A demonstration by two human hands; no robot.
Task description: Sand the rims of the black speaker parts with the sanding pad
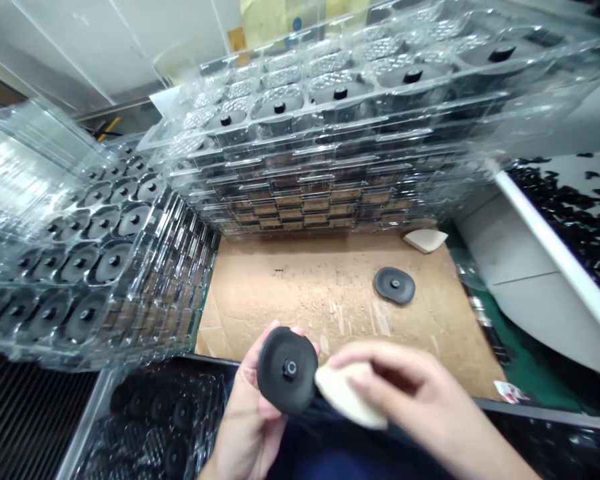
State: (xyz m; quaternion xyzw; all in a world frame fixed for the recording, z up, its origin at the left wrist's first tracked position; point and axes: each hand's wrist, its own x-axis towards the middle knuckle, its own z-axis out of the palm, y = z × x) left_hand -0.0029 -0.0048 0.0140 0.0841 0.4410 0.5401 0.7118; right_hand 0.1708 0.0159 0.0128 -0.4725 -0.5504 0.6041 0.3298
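A cardboard sheet point(300, 293) is laid on a green bench point(527, 367). A black disc point(395, 285) and a cream pad point(425, 241) are placed on it.

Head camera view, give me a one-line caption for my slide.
Left hand holds a black disc, right hand presses a cream pad to its edge, beside stacked clear trays.

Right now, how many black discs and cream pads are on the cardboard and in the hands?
Black discs: 2, one in left hand, one on cardboard
Cream pads: 2, one in right hand, one on cardboard
Total: 4
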